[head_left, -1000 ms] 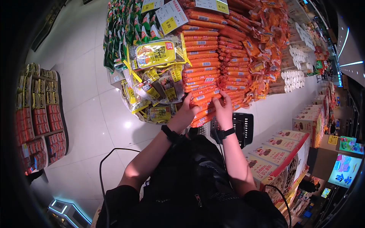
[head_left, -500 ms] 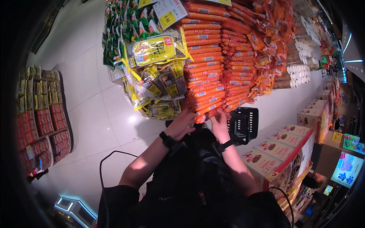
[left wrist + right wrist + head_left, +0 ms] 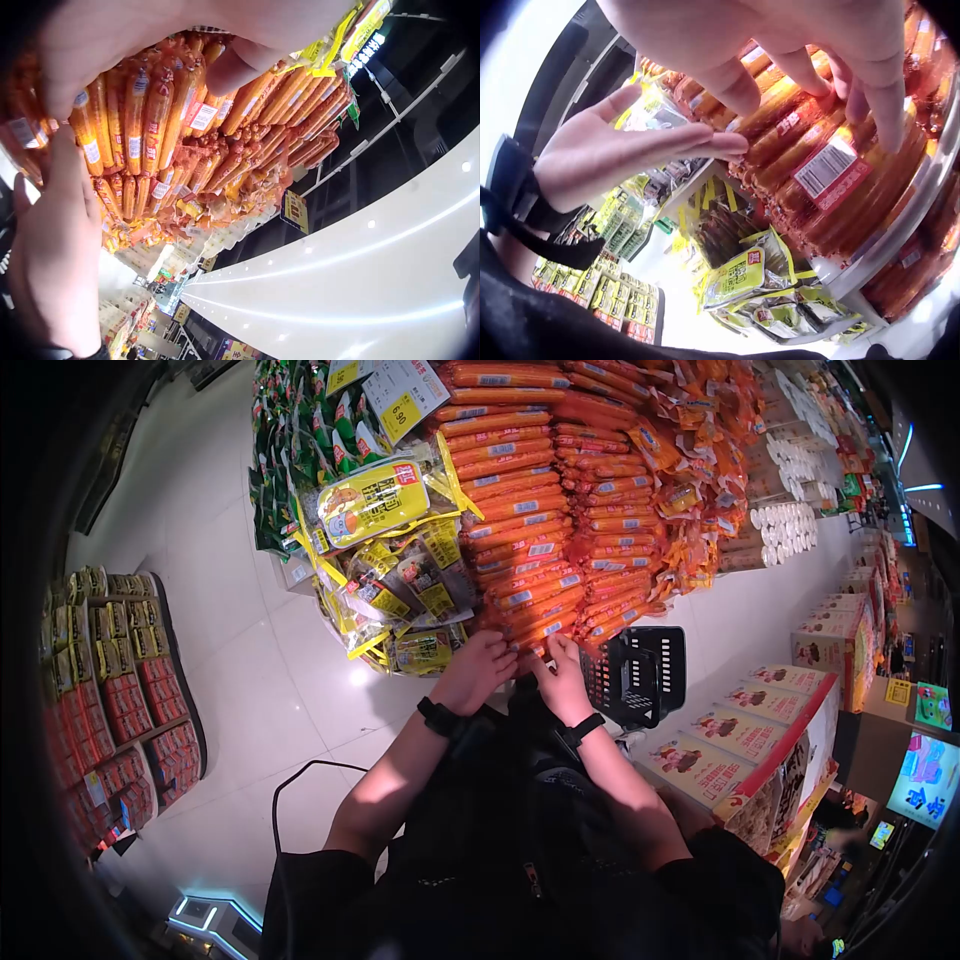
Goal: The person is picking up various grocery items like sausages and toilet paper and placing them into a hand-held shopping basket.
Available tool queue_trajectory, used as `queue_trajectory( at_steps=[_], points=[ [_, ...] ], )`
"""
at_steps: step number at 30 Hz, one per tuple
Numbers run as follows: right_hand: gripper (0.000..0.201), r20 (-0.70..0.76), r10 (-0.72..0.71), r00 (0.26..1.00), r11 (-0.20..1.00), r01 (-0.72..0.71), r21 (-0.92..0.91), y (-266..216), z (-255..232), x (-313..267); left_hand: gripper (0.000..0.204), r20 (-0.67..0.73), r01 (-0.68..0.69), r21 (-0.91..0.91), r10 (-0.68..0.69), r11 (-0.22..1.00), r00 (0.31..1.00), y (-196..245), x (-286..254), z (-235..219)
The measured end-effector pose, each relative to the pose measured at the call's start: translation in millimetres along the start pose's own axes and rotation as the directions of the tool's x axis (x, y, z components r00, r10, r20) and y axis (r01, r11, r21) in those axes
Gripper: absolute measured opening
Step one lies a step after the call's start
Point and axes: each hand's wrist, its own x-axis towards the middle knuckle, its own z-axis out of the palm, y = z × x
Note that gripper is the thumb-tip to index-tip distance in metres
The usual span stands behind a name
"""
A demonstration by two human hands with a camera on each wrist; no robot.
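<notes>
Orange-wrapped sausages (image 3: 515, 500) lie in stacked rows on a display in front of me. My left hand (image 3: 478, 672) is at the left end of the nearest row. The right wrist view shows its fingers straight, their tips right at the sausage ends, thumb spread apart. My right hand (image 3: 562, 685) is at the near edge of the same row. In the right wrist view its extended fingers rest on a sausage pack with a red-edged barcode label (image 3: 831, 172). Neither hand is closed round a pack.
Yellow-edged bags (image 3: 380, 500) and green packets (image 3: 345, 435) adjoin the sausages on the left, with a price card (image 3: 405, 405) above. A black plastic basket (image 3: 672, 660) stands at the right, near stacked printed boxes (image 3: 745, 725). A packed shelf (image 3: 130, 690) is far left.
Both hands have come back toward my body, to the near end of the rows. The sausage pack they were handling now lies at the front of the stack. My view has shifted slightly.
</notes>
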Motion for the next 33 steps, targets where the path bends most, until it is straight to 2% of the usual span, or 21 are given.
queue_trajectory(
  at_steps=[1, 3, 4, 5, 9, 13, 14, 18, 19, 21, 23, 25, 26, 27, 30, 33],
  points=[
    [0.053, 0.005, 0.001, 1.0, 1.0, -0.001, 0.018, 9, 0, -1, 0.035, -0.001, 0.003, 0.002, -0.003, 1.0, 1.0, -2, -3, -6],
    [0.053, -0.006, 0.009, 1.0, 0.999, -0.009, 0.042, 21, -8, 2, 0.038, -0.099, 0.002, 0.132, 0.011, 0.991, 0.995, 2, -17, 5],
    [0.052, 0.041, 0.187, 0.982, 0.95, -0.191, 0.246, 16, -11, -2, 0.039, -0.135, 0.011, 0.198, 0.016, 0.98, 0.991, 3, -23, 12],
    [0.049, -0.011, 0.165, 0.986, 0.943, -0.155, 0.293, 22, -8, -5, 0.04, -0.149, 0.008, 0.212, 0.024, 0.977, 0.989, 4, -28, 16],
    [0.039, -0.019, 0.15, 0.989, 0.922, -0.133, 0.364, 18, -12, -5, 0.044, -0.207, 0.018, 0.299, 0.046, 0.954, 0.977, 8, -45, 6],
    [0.037, -0.156, 0.103, 0.982, 0.968, -0.063, 0.242, 26, -21, -5, 0.043, -0.2, 0.043, 0.46, 0.056, 0.887, 0.978, 7, -62, 4],
    [0.036, -0.179, 0.1, 0.979, 0.972, -0.058, 0.227, 25, -24, -11, 0.038, -0.211, 0.058, 0.511, 0.06, 0.858, 0.976, 7, -67, 17],
    [0.037, -0.275, 0.238, 0.932, 0.964, -0.192, 0.182, 28, -59, -27, 0.028, -0.153, 0.121, 0.628, -0.03, 0.769, 0.988, -1, -77, 18],
    [0.032, -0.296, 0.16, 0.942, 0.983, -0.125, 0.132, 41, -69, -31, 0.026, -0.15, 0.143, 0.661, -0.057, 0.737, 0.987, -3, -77, 21],
    [0.029, -0.291, 0.139, 0.946, 0.99, -0.141, 0.013, 63, -95, -40, 0.023, -0.132, 0.164, 0.703, -0.099, 0.693, 0.986, -8, -71, 31],
    [0.035, -0.301, 0.021, 0.953, 0.943, -0.119, -0.311, 77, -124, -49, 0.021, -0.101, 0.165, 0.724, -0.134, 0.669, 0.986, -17, -63, 43],
    [0.039, -0.3, -0.009, 0.954, 0.898, -0.125, -0.422, 114, -147, -58, 0.021, -0.062, 0.134, 0.761, -0.134, 0.635, 0.989, -31, -52, 50],
    [0.048, -0.348, 0.117, 0.93, 0.865, -0.267, -0.424, 131, -155, -63, 0.021, -0.037, 0.112, 0.782, -0.134, 0.613, 0.99, -38, -44, 57],
    [0.063, -0.386, 0.136, 0.912, 0.841, -0.313, -0.442, 161, -161, -67, 0.02, -0.011, 0.085, 0.813, -0.131, 0.576, 0.991, -44, -38, 67],
    [0.08, -0.461, 0.196, 0.865, 0.767, -0.428, -0.477, 214, -187, -74, 0.019, 0.035, 0.057, 0.849, -0.163, 0.526, 0.986, -71, -18, 85],
    [0.082, -0.33, 0.458, 0.825, 0.77, -0.554, -0.316, 256, -202, -71, 0.021, 0.071, 0.016, 0.907, -0.188, 0.422, 0.98, -99, -2, 116]
  ],
)
